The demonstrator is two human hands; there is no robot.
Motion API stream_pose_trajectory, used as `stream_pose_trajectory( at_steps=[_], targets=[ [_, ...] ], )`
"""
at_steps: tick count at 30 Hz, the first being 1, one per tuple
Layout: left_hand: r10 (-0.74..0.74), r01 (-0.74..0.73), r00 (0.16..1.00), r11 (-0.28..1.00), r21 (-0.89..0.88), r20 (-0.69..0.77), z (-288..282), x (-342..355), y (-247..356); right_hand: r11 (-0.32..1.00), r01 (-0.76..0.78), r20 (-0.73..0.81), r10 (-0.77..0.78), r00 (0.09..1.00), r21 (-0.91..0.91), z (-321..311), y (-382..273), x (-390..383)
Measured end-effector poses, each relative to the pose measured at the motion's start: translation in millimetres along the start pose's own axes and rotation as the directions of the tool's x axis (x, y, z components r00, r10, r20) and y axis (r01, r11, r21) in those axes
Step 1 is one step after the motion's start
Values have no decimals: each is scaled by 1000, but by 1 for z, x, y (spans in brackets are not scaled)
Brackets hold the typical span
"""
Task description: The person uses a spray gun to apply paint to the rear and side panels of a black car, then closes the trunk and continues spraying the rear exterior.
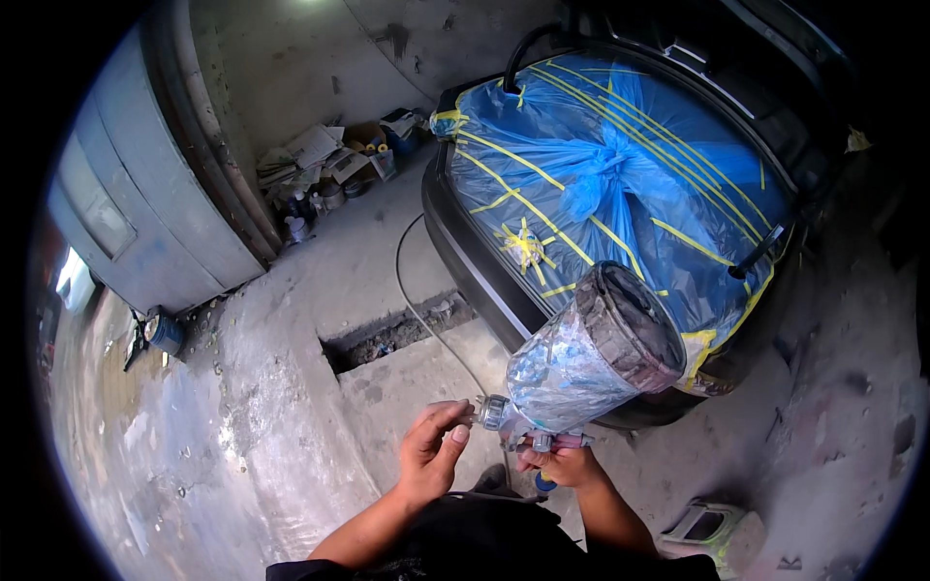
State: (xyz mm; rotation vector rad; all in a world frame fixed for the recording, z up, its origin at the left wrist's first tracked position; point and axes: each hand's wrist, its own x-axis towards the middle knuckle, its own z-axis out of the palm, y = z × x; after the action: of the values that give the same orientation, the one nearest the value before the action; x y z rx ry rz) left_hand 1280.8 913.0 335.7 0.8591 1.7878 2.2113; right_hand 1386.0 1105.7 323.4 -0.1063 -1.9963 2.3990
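Observation:
A paint spray gun (494,413) with a large, paint-crusted cup (567,373) on top is held in front of me, its nozzle facing left. My right hand (572,465) is wrapped round the gun's handle below the cup, which hides part of the grip. At the front end, the curled fingers and thumb of my left hand (433,450) close on the nozzle's air cap. Just beyond the cup lies the open rear of a dark car (465,232), covered with blue plastic sheeting (542,160) and strips of yellow tape.
A thin hose (426,315) runs across the concrete floor past a rectangular pit (392,334). Papers and boxes (325,155) are piled against the far wall. A grey metal door (136,203) stands at left, with a blue can (165,332) near it. A stool (712,533) is at lower right.

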Motion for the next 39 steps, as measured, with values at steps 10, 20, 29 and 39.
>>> stream_pose_trajectory(
  at_steps=[10,20,29,39],
  targets=[
    [366,-372,889,928,-32,274,41,30,-19,990,117,-200,-100,975,76,-15,-8,-22],
    [426,-315,711,904,-288,559,-14,81,-58,970,151,-526,-29,850,191,40,25,8],
    [585,-586,463,766,-266,666,-86,137,-71,981,-60,-732,-94,675,-182,143,16,40],
    [411,555,267,674,-488,872,-100,122,-49,987,83,-859,-158,486,-135,197,33,27]
  ],
)
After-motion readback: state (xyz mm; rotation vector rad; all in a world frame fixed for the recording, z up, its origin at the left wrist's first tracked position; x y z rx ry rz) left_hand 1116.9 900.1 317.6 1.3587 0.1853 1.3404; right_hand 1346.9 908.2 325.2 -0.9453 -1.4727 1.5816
